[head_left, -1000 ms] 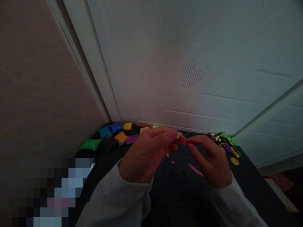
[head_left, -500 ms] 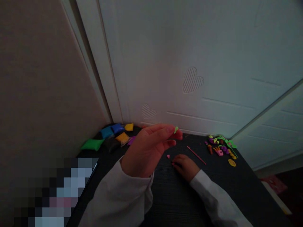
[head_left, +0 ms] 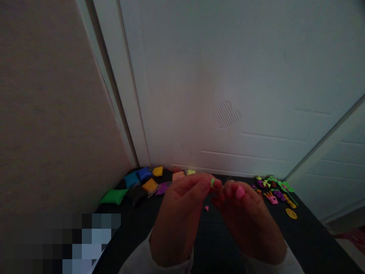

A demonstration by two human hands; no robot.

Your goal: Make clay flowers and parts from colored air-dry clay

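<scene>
My left hand (head_left: 182,213) is raised over the dark table, pinching a small piece of light green clay (head_left: 212,182) between thumb and fingertips. Just to its right, my right hand (head_left: 251,220) is also up, closed on a pink lump of clay (head_left: 240,192) at the thumb and fingers. The fingertips of both hands are close together; whether they touch is hard to see. Below, between the hands, another small pink piece (head_left: 207,208) lies on the table.
Coloured clay packets, among them a green one (head_left: 114,196) and a blue one (head_left: 144,174), line the back left. Several small clay figures, such as a pink cup with yellow sticks (head_left: 272,198), and a yellow disc (head_left: 291,213) lie at right. A white panelled door (head_left: 182,76) stands behind.
My right hand has lifted off the table with a pink lump and come up beside my left hand. My left hand keeps its pinch on the green piece. The view has tilted up slightly.
</scene>
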